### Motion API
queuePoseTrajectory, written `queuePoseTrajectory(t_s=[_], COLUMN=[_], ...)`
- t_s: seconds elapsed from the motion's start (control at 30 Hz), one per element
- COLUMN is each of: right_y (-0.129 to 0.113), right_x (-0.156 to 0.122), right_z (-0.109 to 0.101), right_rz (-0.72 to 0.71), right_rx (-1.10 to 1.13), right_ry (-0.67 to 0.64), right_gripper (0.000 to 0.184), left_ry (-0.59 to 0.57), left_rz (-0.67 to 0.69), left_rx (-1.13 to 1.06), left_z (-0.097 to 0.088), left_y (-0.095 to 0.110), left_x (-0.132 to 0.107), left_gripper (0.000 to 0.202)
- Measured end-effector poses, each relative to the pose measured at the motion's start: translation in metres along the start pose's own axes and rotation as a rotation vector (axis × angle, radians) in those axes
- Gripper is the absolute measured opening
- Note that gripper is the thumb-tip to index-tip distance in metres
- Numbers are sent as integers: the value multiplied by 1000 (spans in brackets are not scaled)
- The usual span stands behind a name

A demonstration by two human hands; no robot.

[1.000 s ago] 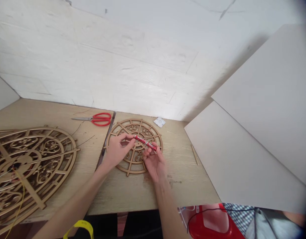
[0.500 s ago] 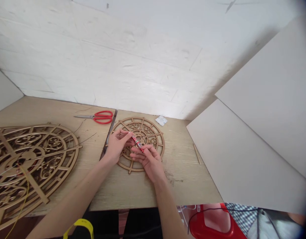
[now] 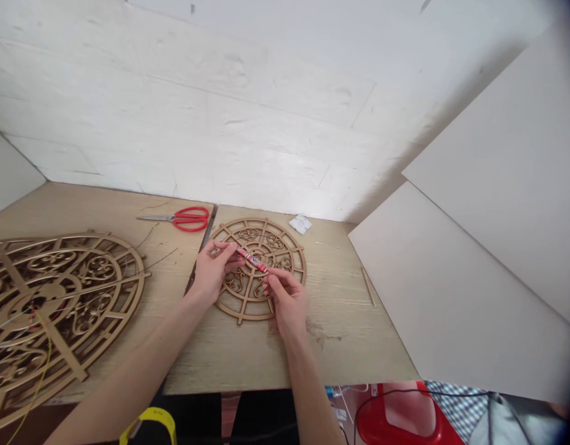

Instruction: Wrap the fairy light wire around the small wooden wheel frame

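Note:
A slim red tube with a printed label (image 3: pixel 252 259) is held slantwise above the smaller openwork wheel. My left hand (image 3: pixel 214 267) pinches its upper left end between thumb and fingertips. At the lower right end, my right hand (image 3: pixel 287 298) is closed with thumb and forefinger on the tip. Beneath both hands lies the round brown lattice wheel (image 3: pixel 242 307) with scrollwork panels, flat on the table and partly covered by the fingers.
Red-handled scissors (image 3: pixel 191 219) lie beyond the left hand. Larger stacked lattice wheels (image 3: pixel 137 290) with loose wires fill the left side. Behind the wheel is a small white packet (image 3: pixel 300 224). A thin stick (image 3: pixel 368 287) rests beside white panels (image 3: pixel 433 272) on the right.
The tube has turned to a flatter slant. My left hand has shifted slightly left, and my right hand slightly right with its fingers more curled.

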State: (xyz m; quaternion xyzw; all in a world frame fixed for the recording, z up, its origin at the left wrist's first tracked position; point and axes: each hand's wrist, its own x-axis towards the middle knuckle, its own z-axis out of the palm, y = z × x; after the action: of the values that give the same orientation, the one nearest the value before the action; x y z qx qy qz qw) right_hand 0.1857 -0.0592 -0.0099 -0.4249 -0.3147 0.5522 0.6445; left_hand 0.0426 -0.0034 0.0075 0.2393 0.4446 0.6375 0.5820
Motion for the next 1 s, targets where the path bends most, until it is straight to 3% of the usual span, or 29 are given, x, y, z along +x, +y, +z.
queuePoseTrajectory(t_s=[0.47, 0.77, 1.0], right_y=[-1, -2, -1], right_x=[-2, -3, -4], right_z=[1, 0, 0], right_rz=[26, 97, 87], right_rx=[-17, 60, 40], right_ry=[-26, -196, -199], right_gripper=[23, 27, 26], left_ry=[-53, -47, -52], left_rz=[-24, -58, -48], left_rx=[31, 37, 57], left_z=[0, 1, 1], left_y=[-2, -1, -2], left_x=[-2, -2, -1], left_gripper=[38, 36, 34])
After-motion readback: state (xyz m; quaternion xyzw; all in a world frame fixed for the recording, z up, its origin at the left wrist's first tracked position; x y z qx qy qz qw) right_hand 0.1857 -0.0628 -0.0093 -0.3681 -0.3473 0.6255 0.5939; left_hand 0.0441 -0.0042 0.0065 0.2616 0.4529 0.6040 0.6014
